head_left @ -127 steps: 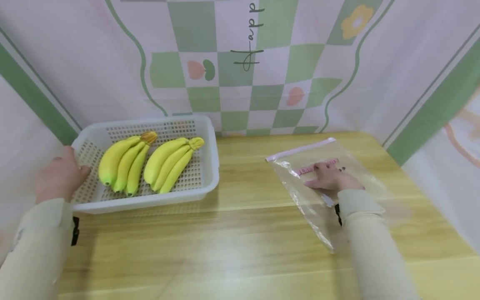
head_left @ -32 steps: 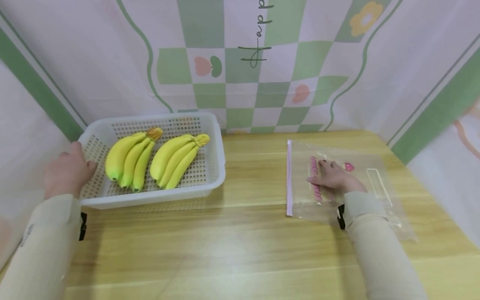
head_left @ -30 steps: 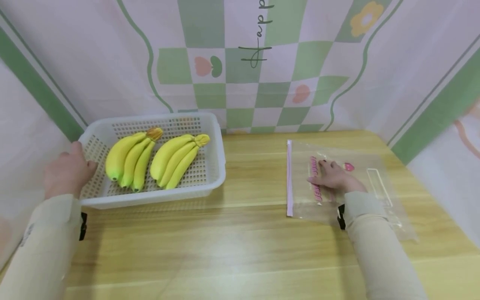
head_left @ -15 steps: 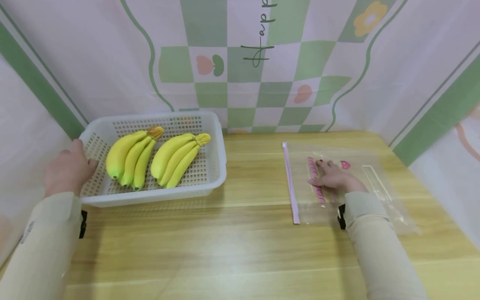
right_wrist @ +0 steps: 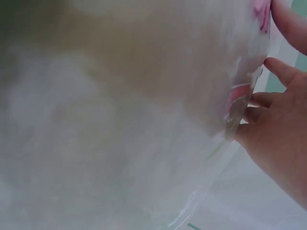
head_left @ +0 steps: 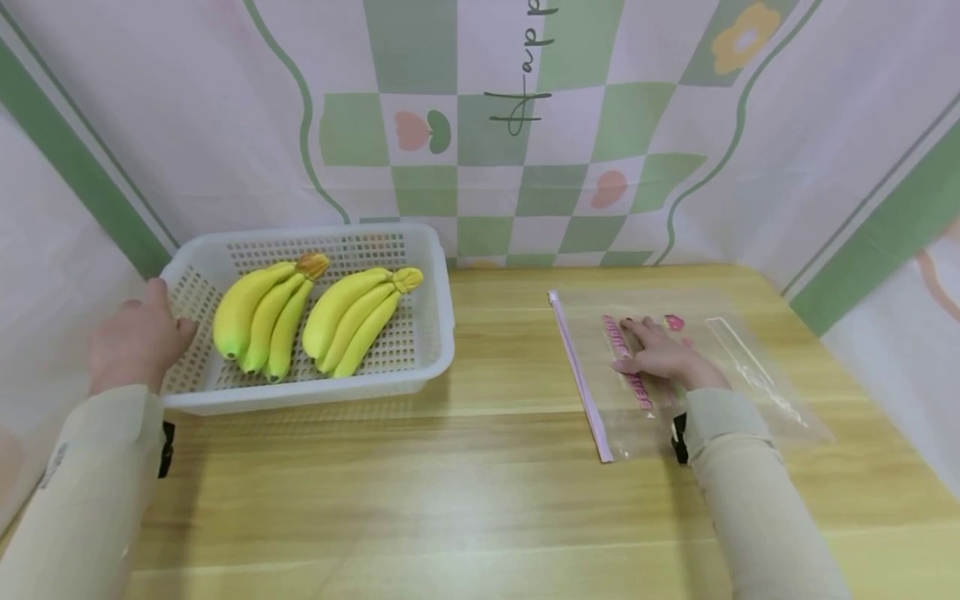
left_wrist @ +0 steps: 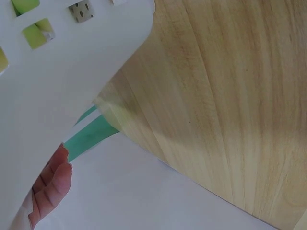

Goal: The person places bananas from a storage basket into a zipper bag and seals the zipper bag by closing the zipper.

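Observation:
At the left of the head view, a white perforated plastic basket (head_left: pixel 300 398) holds two bunches of bananas, a left bunch (head_left: pixel 255 312) and a right bunch (head_left: pixel 360 317). My left hand (head_left: pixel 138 342) grips the basket's left end, thumb over the rim; its fingers (left_wrist: pixel 55 184) show along the outer wall in the left wrist view. On the right lies a clear zip bag (head_left: pixel 720 367) with pink lettering and a pink zip strip facing left. My right hand (head_left: pixel 660 354) rests on the bag with spread, slightly bent fingertips pressing near the lettering.
The wooden table (head_left: pixel 420 500) reaches back to a printed cloth (head_left: pixel 487 192) with green checks, which also hangs along both sides. The table's right edge runs diagonally beyond the bag.
Under my right hand the bag has turned, its zip strip going from the far side to the left, and lately slid a little leftward. My left hand stays on the basket.

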`<move>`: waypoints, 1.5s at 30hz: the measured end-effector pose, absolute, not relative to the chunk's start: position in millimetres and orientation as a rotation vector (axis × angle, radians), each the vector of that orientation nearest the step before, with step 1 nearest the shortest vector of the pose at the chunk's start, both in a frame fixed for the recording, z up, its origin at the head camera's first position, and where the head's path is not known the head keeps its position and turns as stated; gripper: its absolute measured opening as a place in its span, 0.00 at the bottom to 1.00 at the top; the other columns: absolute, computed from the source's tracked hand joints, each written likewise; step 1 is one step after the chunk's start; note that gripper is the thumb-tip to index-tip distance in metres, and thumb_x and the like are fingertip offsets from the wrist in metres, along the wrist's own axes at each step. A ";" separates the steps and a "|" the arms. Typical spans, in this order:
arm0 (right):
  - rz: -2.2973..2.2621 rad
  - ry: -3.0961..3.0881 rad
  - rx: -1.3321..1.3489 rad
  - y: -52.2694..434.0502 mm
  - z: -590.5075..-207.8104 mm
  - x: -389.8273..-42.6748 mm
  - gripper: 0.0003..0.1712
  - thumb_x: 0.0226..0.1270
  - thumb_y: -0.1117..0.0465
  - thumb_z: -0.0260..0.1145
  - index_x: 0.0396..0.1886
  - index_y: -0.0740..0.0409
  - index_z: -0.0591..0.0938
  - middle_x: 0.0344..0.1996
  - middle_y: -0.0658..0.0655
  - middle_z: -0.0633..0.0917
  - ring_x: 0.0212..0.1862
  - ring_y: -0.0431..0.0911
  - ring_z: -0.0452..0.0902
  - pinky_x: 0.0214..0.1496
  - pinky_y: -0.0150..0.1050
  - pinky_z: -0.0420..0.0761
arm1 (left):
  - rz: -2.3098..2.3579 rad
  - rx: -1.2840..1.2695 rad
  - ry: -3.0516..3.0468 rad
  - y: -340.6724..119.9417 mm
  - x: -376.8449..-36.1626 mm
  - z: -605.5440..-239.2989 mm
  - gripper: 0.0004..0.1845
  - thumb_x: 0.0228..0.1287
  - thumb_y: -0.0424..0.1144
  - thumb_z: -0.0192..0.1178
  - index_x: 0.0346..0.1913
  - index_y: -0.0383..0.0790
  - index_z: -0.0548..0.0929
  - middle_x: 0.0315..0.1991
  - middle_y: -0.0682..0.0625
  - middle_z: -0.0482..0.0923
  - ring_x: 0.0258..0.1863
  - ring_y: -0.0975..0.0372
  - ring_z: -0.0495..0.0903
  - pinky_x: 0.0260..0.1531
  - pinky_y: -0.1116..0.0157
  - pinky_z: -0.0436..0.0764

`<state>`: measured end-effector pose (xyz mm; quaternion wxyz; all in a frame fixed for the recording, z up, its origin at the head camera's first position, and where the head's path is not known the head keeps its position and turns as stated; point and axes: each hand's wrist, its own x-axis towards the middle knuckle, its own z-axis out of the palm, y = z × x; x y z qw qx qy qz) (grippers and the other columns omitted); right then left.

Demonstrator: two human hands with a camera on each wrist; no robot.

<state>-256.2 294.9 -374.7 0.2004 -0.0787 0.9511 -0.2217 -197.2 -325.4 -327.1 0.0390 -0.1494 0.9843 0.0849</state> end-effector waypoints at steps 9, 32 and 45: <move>-0.616 2.663 -0.241 290.4 -370.5 -254.6 0.51 0.63 0.49 0.64 0.74 0.69 0.48 0.70 0.82 0.38 0.71 0.76 0.31 0.63 0.79 0.34 | 0.259 -0.457 3.013 -322.2 -196.5 -324.2 0.37 0.71 0.47 0.44 0.69 0.25 0.43 0.38 0.25 0.67 0.23 0.48 0.72 0.16 0.60 0.72; -0.337 2.915 -0.369 218.6 -360.8 -235.3 0.28 0.71 0.59 0.50 0.66 0.71 0.67 0.59 0.75 0.74 0.62 0.70 0.67 0.67 0.64 0.63 | 0.282 -0.434 3.035 -325.0 -194.9 -326.3 0.34 0.70 0.46 0.45 0.65 0.21 0.48 0.34 0.26 0.68 0.23 0.47 0.72 0.15 0.61 0.71; -0.227 2.739 -0.354 198.5 -355.7 -212.9 0.33 0.71 0.57 0.56 0.72 0.63 0.60 0.62 0.78 0.68 0.55 0.66 0.73 0.48 0.54 0.81 | 0.252 -0.435 3.036 -323.3 -194.4 -324.9 0.35 0.70 0.46 0.44 0.65 0.22 0.48 0.34 0.26 0.68 0.23 0.47 0.72 0.14 0.61 0.72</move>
